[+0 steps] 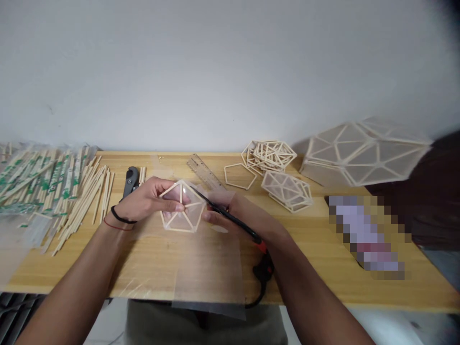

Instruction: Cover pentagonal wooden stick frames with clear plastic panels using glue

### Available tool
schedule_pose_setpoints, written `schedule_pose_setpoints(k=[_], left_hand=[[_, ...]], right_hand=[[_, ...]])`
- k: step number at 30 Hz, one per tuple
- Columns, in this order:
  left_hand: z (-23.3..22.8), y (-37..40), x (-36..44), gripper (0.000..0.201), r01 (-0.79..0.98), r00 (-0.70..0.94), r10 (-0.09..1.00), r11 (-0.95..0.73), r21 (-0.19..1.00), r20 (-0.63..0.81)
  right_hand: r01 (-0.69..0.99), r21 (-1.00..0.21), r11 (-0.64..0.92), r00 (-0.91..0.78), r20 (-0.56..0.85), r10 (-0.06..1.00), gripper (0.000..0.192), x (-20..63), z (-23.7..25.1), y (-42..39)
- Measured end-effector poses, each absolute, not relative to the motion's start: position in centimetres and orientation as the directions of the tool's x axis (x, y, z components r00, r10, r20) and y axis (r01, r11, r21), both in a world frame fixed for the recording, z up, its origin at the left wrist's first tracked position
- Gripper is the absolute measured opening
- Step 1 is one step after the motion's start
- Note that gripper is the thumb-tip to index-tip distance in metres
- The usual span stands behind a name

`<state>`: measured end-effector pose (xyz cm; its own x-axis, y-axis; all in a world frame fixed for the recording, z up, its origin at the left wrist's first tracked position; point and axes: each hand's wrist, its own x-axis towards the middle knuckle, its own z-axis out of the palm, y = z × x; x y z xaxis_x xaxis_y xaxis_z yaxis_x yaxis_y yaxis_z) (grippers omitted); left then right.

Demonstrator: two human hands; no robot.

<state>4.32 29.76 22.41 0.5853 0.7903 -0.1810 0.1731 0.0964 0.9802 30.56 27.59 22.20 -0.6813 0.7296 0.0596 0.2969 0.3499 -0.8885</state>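
Note:
My left hand (153, 199) pinches a small wooden-stick pentagon panel (180, 221), with its thumb lying across the front near the centre. The panel has spokes meeting in the middle and translucent film over it. At its right edge is my right hand (230, 213), slightly blurred, with fingers closed and the thumb close to the frame. What these fingers grip is hard to make out. A slender black rod or cord (233, 219) slants from the panel's upper right edge across this hand to a red-and-black part (264, 258) by the wrist.
A translucent sheet (212, 268) hangs over the table's front edge. Loose sticks (81, 206), wrapped chopsticks (46, 177) and a grey cutter (132, 179) lie left. Behind are a ruler (204, 171), stacked frames (269, 155) and covered panels (287, 189). A large panelled structure (362, 155) stands right.

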Motion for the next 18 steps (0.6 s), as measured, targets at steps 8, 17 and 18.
schedule_pose_setpoints(k=[8, 17, 18], left_hand=[[22.57, 29.62, 4.47, 0.027, 0.18, 0.62, 0.77, 0.048, 0.982, -0.151], [22.47, 29.58, 4.46, 0.029, 0.197, 0.594, 0.785, 0.072, 0.978, -0.177], [22.48, 29.58, 4.45, 0.029, 0.195, 0.593, 0.786, 0.072, 0.978, -0.176]], right_hand=[[0.292, -0.826, 0.482, -0.697, 0.161, 0.698, 0.056, 30.24, 22.13, 27.54], [0.321, -0.792, 0.52, -0.676, 0.192, 0.711, 0.044, 30.01, 21.75, 27.45], [0.318, -0.791, 0.523, -0.668, 0.205, 0.716, 0.045, 29.96, 21.65, 27.49]])
